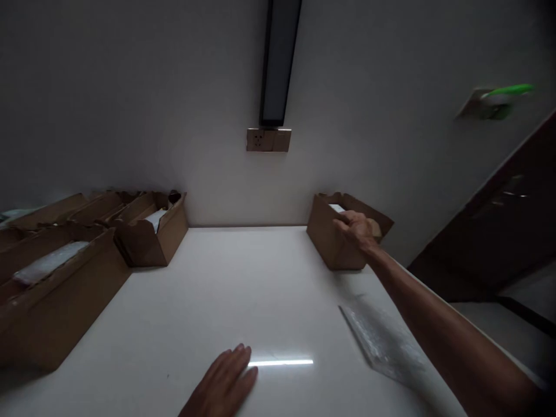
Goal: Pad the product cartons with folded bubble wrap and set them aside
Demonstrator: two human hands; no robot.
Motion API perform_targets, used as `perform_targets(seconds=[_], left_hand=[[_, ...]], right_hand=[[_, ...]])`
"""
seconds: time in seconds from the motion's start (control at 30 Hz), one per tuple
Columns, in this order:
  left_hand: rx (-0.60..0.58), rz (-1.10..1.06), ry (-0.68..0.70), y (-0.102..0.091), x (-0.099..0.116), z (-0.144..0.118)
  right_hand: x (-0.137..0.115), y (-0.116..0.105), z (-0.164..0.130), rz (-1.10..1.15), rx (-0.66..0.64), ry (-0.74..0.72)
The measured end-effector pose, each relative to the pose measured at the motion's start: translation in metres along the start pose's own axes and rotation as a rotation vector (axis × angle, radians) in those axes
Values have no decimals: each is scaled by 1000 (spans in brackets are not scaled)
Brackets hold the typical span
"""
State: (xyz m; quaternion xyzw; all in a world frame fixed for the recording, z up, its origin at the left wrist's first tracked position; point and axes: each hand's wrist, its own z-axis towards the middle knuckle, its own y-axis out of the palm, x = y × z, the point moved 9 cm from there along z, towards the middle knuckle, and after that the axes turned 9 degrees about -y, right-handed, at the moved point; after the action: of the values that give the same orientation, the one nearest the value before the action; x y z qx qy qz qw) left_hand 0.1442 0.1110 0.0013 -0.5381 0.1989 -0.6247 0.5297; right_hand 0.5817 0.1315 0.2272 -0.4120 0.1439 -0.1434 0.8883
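Note:
My left hand (pixel 223 382) lies flat on the white table near its front, fingers stretched out and nothing in them. My right hand (pixel 356 229) reaches to the open cardboard box (pixel 325 237) at the table's back right. Its fingers are curled together over the box's opening, and whatever they may hold is hidden. Something white (pixel 336 208) shows inside that box, just beyond the fingers. Below the right forearm, a clear plastic bubble-wrap bag (pixel 382 341) lies on the table, partly blurred.
Several open cardboard boxes (pixel 87 295) line the left side, some with white or plastic-wrapped items inside. The white table (pixel 243 289) meets a wall with a socket plate (pixel 268 140) and a dark vertical panel (pixel 280 63). A dark door (pixel 499 226) stands at the right.

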Motion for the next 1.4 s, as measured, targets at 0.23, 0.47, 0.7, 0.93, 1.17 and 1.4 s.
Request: perform_targets(seconds=[0.23,0.47,0.7,0.93,1.17,1.4], left_hand=[[407,-193,-602,-75,-50,-18],[482,-336,-782,-118,-53,-67],[421,-342,-939,-102,-34,-120],[415,-488,-1052,-88,-54,-109],[368,-331,-1050,-115,-95,-30],[414,-546,-1084,-107,-96,-51]], right_hand=[[-132,-41,-89,320,-6,-467],[-224,-104,-187,568,-8,-758],[-163,-64,-245,916,-56,-208],[-203,3,-284,994,-486,-87],[-210,38,-229,978,-467,-83],[-98,-12,-236,560,-172,-42]])
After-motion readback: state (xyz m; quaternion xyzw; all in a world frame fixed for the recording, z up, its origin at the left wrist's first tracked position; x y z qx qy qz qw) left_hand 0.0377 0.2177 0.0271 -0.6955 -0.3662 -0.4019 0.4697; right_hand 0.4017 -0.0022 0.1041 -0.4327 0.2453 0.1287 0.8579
